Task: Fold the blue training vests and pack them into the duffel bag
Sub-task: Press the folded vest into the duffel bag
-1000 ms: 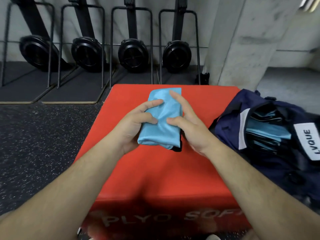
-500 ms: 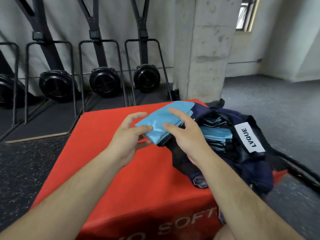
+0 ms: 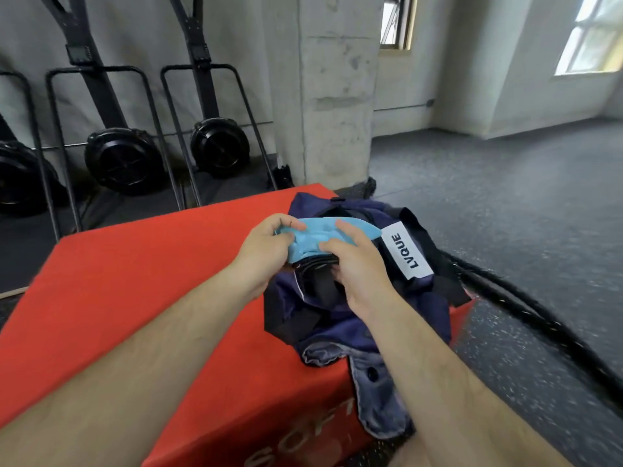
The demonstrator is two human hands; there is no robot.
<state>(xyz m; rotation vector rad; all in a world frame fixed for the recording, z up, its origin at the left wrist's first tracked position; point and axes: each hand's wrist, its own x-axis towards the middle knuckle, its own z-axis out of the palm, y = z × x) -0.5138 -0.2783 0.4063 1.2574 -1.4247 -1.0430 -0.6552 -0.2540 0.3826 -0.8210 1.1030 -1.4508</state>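
Observation:
A folded light-blue vest (image 3: 317, 235) hangs over the open mouth of the navy duffel bag (image 3: 340, 318), which lies on the right part of the red plyo box (image 3: 135, 291). My left hand (image 3: 269, 246) pinches the vest's left end between thumb and fingers. My right hand (image 3: 357, 264) grips its right side, thumb on top and fingers beneath. The bag carries a white LVQUE label (image 3: 406, 251). The hands and the vest hide what is inside the bag.
A concrete pillar (image 3: 333, 89) rises just behind the box. Black fan machines (image 3: 219, 146) in metal frames line the wall at the left. A thick black rope (image 3: 526, 305) runs across the speckled rubber floor at the right.
Both hands have carried the folded vest to the right, from the middle of the box to above the bag's opening. The view has turned right with them.

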